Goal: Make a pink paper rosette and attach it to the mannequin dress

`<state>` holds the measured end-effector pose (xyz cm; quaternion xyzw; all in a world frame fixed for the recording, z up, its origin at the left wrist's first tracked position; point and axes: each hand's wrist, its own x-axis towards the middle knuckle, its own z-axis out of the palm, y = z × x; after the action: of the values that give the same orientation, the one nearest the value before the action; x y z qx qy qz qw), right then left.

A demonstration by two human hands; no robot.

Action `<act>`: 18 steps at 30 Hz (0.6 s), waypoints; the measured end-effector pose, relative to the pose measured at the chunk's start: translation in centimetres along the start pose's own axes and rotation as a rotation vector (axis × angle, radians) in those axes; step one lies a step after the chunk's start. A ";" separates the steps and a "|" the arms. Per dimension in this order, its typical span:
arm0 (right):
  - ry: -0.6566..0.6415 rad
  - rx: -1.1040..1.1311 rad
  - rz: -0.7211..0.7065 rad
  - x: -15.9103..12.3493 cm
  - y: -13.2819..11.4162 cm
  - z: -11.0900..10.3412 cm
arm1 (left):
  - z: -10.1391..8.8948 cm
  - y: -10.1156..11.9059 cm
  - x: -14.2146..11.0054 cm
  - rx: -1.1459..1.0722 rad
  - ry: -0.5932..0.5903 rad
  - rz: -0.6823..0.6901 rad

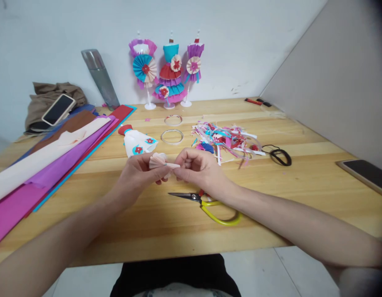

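Note:
A pale pink pleated paper fan (157, 161) is held up over the table between my two hands. My left hand (140, 169) pinches its gathered left part between thumb and fingers. At its narrow right end, the thumb and fingertips of my right hand (199, 167) close on the folded paper. Below my right wrist lie scissors (193, 197) with yellow handles, blades pointing left, partly hidden by that arm. Just behind my left hand is a small white paper dress (138, 140) with a red top and blue-and-red flowers.
Coloured paper sheets (63, 152) cover the left side. Paper scraps (228, 138) pile up right of two tape rings (172, 136). Three dress stands (170, 78) and a tilted bottle (100, 78) stand behind. Phones (59, 109) lie left and right; a black cord (280, 156) lies right.

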<state>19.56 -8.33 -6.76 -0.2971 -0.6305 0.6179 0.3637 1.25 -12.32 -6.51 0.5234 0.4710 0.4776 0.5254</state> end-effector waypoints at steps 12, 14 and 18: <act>-0.040 -0.151 -0.076 0.3 -0.5 -0.9 | 0.6 1.1 0.0 0.268 -0.148 -0.053; -0.042 -0.232 -0.125 0.2 -0.6 -0.9 | 0.8 1.2 0.0 0.344 -0.140 0.012; -0.013 -0.442 -0.340 -0.3 -0.7 -0.6 | 1.0 1.2 -0.4 0.558 -0.093 0.132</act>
<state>20.22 -8.27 -6.10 -0.2551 -0.7932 0.3972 0.3846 2.23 -12.81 -5.34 0.6984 0.5246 0.3383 0.3501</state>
